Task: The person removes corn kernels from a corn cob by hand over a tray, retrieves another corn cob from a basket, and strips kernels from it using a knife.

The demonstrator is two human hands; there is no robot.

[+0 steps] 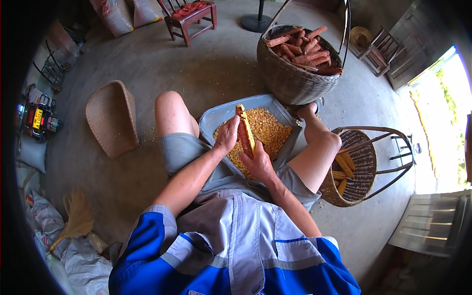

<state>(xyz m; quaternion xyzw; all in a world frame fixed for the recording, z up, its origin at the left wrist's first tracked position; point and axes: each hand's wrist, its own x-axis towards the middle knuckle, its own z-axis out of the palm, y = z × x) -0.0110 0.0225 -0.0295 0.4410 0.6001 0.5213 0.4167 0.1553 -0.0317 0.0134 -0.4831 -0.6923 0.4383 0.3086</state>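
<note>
An ear of corn (245,129), partly stripped to the red cob with yellow kernels left along its right side, is held between both hands. My left hand (228,135) grips its upper left side, and my right hand (258,159) holds its lower end, the thumb against it. Beneath the hands a grey plastic basin (217,110) rests between my legs, with loose yellow kernels (271,127) spread in it. Something brown, partly hidden, lies in the basin beside my right hand.
A woven basket (295,81) of red cobs (313,57) stands beyond the basin. Another handled basket (363,166) at the right holds several corn ears (346,164). A woven scoop (114,121) lies on the floor to the left. A wooden chair (191,13) stands farther off.
</note>
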